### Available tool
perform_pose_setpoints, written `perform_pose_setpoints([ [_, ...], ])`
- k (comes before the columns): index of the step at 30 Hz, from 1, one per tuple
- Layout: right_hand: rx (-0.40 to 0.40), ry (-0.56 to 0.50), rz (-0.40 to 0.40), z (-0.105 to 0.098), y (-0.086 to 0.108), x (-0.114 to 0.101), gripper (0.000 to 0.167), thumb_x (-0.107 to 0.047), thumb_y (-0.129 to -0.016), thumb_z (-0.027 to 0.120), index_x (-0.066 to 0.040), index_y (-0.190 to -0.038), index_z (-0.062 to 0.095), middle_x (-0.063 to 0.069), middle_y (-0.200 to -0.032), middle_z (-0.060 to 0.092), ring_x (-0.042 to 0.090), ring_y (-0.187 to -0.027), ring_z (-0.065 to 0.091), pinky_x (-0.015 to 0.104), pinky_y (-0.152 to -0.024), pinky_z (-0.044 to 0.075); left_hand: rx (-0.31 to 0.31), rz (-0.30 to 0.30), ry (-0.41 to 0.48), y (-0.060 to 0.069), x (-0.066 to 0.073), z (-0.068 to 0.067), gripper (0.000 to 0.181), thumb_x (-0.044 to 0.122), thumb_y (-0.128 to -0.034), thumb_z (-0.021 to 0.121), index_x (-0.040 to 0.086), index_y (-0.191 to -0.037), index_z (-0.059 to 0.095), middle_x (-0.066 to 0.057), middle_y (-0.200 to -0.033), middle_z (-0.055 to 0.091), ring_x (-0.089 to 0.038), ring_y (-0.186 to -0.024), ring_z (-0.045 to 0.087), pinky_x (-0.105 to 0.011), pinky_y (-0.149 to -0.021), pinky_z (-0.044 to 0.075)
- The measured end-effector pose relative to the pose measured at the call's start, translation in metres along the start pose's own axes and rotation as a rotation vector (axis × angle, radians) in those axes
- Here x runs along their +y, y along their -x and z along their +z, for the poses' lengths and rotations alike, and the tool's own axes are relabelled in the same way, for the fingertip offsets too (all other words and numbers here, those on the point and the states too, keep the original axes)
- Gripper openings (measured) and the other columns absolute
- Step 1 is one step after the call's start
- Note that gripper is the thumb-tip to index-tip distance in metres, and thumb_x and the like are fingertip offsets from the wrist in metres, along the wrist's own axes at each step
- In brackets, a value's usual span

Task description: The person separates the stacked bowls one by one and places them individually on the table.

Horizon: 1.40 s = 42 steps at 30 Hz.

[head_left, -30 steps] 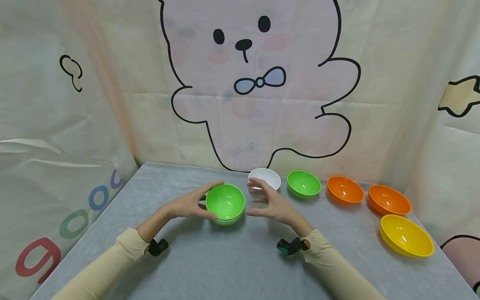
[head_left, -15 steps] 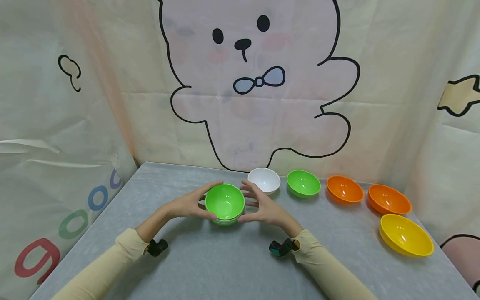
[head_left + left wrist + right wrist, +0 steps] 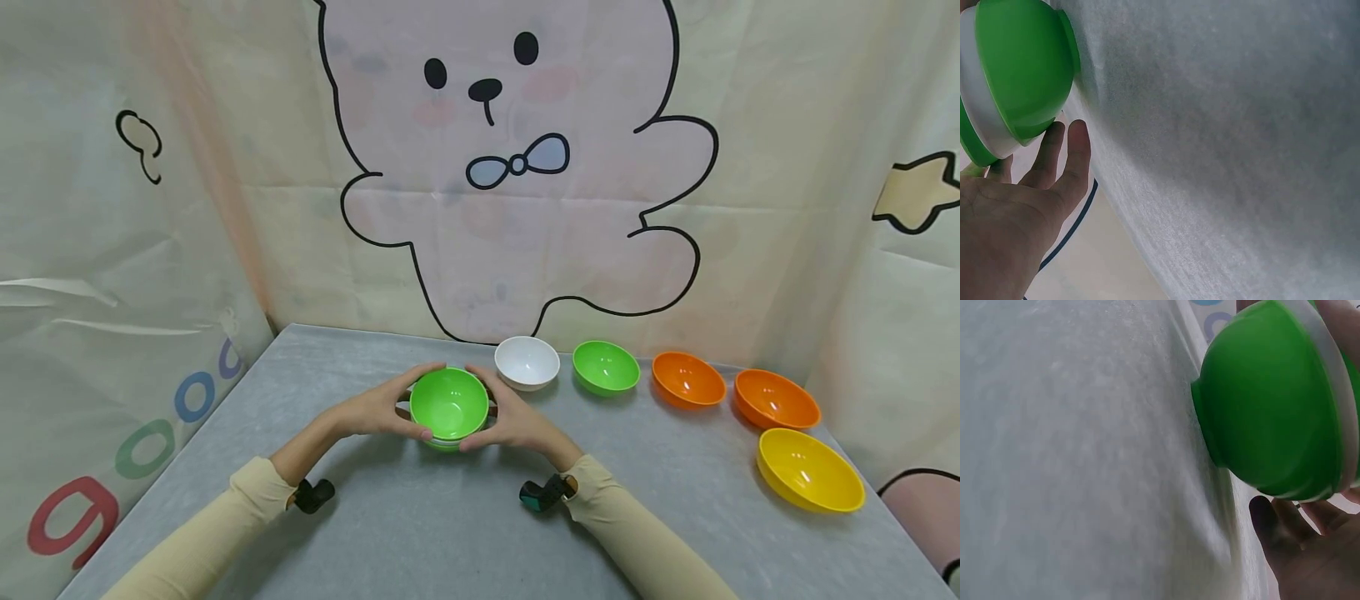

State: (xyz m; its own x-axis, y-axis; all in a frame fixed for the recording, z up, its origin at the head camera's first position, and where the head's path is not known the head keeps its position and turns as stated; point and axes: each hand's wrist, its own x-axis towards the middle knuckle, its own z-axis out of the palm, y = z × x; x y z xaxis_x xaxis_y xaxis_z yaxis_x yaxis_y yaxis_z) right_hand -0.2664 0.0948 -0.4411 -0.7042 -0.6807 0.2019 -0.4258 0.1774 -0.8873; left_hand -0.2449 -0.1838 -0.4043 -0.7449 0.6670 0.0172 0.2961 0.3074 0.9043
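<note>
A stack of bowls stands on the grey table between both hands: a green bowl (image 3: pixel 448 402) on top, a white bowl (image 3: pixel 984 87) in the middle and a green bowl (image 3: pixel 1266 400) at the bottom. My left hand (image 3: pixel 380 407) holds the stack from the left, its thumb at the near side and its fingers round the far side. From the right, my right hand (image 3: pixel 517 417) holds it in the same way, thumb in front. Both wrist views show the bottom bowl's foot at the cloth; whether it bears on it is hard to tell.
Behind the stack and to the right, single bowls form a curve: a white bowl (image 3: pixel 527 363), a green bowl (image 3: pixel 606 367), an orange bowl (image 3: pixel 687 380), another orange bowl (image 3: pixel 777 400) and a yellow bowl (image 3: pixel 810 471). A printed curtain (image 3: pixel 300 275) hangs behind the table (image 3: pixel 420 533).
My right hand has moved left from beside the stack and now closes round its right side. My left hand and the stack have stayed in place.
</note>
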Motion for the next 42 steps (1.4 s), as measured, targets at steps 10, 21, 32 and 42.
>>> perform_pose_setpoints([
  [10, 0.018, 0.022, -0.009, 0.0039, -0.0036, 0.0003, 0.111, -0.03, -0.074, 0.094, -0.017, -0.16, 0.025, 0.001, -0.149, 0.042, 0.017, -0.131, 0.046, 0.042, -0.107, 0.04, 0.001, 0.003, -0.012, -0.0001, 0.0003, 0.0002, 0.1, 0.019, -0.0855, 0.085, 0.024, -0.162, 0.021, -0.012, -0.153, 0.033, -0.04, -0.131, 0.046, -0.046, -0.098, 0.05],
  [21, 0.046, 0.046, -0.049, 0.0034, -0.0043, -0.002, 0.103, -0.033, -0.075, 0.093, -0.011, -0.157, 0.034, -0.001, -0.144, 0.049, 0.016, -0.125, 0.052, 0.042, -0.102, 0.045, -0.004, -0.007, -0.019, 0.0002, 0.0013, -0.0015, 0.099, 0.021, -0.0862, 0.084, 0.024, -0.162, 0.021, -0.012, -0.155, 0.032, -0.039, -0.129, 0.049, -0.046, -0.098, 0.049],
  [32, 0.063, 0.073, -0.081, 0.0045, -0.0057, -0.0021, 0.1, -0.012, -0.073, 0.093, -0.006, -0.155, 0.036, 0.007, -0.144, 0.052, 0.024, -0.124, 0.054, 0.045, -0.1, 0.047, -0.002, -0.005, -0.011, 0.0007, -0.0004, -0.0005, 0.099, 0.021, -0.0854, 0.085, 0.024, -0.162, 0.022, -0.012, -0.155, 0.032, -0.039, -0.131, 0.048, -0.046, -0.098, 0.049],
  [42, 0.071, 0.082, -0.111, 0.0035, -0.0054, -0.0019, 0.094, -0.018, -0.073, 0.094, -0.013, -0.151, 0.044, -0.003, -0.138, 0.056, 0.016, -0.121, 0.055, 0.04, -0.101, 0.046, -0.009, 0.0, 0.034, 0.0019, -0.0081, -0.0019, 0.102, 0.016, -0.0835, 0.087, 0.017, -0.162, 0.022, -0.011, -0.156, 0.031, -0.042, -0.132, 0.045, -0.047, -0.101, 0.047],
])
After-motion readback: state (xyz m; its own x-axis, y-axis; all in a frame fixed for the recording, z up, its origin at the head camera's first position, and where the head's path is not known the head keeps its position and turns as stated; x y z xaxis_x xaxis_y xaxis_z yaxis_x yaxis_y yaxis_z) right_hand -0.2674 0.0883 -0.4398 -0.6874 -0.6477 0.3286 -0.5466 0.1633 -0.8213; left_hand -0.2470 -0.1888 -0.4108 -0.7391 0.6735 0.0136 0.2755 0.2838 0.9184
